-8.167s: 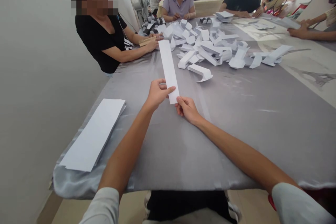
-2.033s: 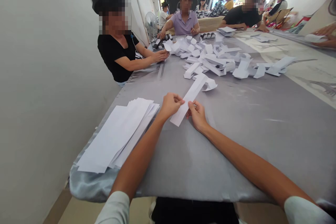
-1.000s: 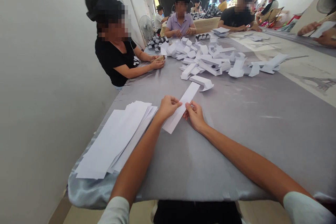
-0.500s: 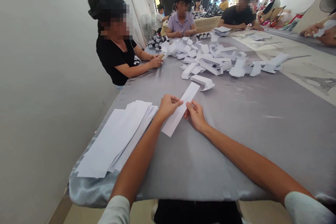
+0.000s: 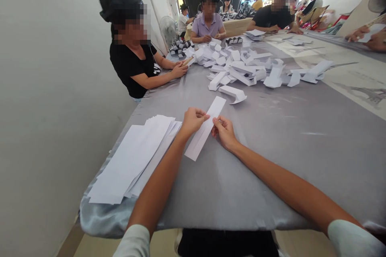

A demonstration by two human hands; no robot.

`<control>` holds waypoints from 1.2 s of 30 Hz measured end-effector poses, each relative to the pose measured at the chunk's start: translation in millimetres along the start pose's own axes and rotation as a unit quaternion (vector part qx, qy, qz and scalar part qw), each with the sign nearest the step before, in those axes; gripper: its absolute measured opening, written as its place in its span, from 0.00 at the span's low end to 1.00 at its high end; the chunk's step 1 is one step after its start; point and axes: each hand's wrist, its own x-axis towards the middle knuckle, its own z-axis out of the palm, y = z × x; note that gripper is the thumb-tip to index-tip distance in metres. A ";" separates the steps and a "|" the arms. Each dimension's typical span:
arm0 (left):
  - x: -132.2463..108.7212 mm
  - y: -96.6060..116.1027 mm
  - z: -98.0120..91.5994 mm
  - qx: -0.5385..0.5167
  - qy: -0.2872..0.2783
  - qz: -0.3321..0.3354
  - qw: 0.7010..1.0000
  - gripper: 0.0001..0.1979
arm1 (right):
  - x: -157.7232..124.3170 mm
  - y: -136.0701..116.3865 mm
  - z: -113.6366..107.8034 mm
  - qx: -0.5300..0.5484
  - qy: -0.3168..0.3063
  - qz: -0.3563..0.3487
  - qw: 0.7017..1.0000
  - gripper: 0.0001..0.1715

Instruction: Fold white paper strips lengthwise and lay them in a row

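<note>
Bare forearms reach forward from pale sleeves (image 5: 134,240) over the near edge of a table draped in satiny gray cloth (image 5: 259,176), the left slanting inward past a stack of white sheets (image 5: 132,158), the right stretching in at a longer, lower angle. The two meet at the middle, where a narrow white paper strip (image 5: 205,129) is held slantwise, its near end pointing down and to the left. The left hand (image 5: 194,121), its wrist bent and fingers curled, pinches the strip's left edge between thumb and fingers; the right hand (image 5: 223,131), thumb uppermost and fingers tucked beneath, is clamped on the opposite edge. Just beyond the strip lies a single folded white piece (image 5: 233,92), with a loose heap of folded paper (image 5: 238,62) behind it. Farther off, a worker in a black top (image 5: 132,62) holds a tan item at the table's left side, while a person in a lilac shirt (image 5: 207,26) sits across the heap, near a standing fan (image 5: 168,28).
</note>
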 end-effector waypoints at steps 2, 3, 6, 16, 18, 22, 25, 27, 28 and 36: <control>0.2 -0.8 0.2 -0.003 0.003 0.006 1.000 0.08 | 0.2 -0.1 -0.4 0.001 -0.001 0.003 1.000 0.24; 0.3 -0.9 0.7 -0.003 0.004 0.010 1.000 0.07 | 0.6 0.4 -0.7 0.002 -0.001 0.005 1.000 0.24; 0.5 -1.0 2.7 -0.009 -0.004 0.012 1.000 0.06 | 2.3 3.8 -1.9 0.006 0.001 0.009 1.000 0.23; 1.1 -7.3 -1.6 -0.043 -0.019 0.007 0.999 0.11 | 0.9 7.2 -1.8 -0.019 -0.009 -0.002 1.000 0.25; 1.6 -8.3 -1.7 -0.036 -0.013 0.013 0.999 0.10 | 0.4 5.7 -0.9 -0.015 -0.010 0.005 1.000 0.26; 3.5 -10.5 0.2 -0.027 -0.016 0.015 0.999 0.10 | 0.8 6.5 -1.2 -0.008 0.006 0.004 1.000 0.27; 4.6 -12.0 1.0 -0.033 -0.037 0.016 0.999 0.11 | 0.7 8.3 -2.5 -0.018 0.008 -0.011 1.000 0.27; 4.9 -12.3 0.8 -0.030 -0.043 0.016 0.998 0.11 | 0.1 8.7 -2.9 -0.020 0.005 -0.013 1.000 0.26; 4.9 -12.1 0.6 -0.027 -0.042 0.018 0.999 0.11 | -0.2 8.6 -2.9 -0.019 0.004 -0.011 1.000 0.26; 4.2 -12.0 3.2 -0.056 -0.047 0.016 0.997 0.13 | 0.2 5.6 -2.0 -0.011 0.037 -0.009 0.999 0.25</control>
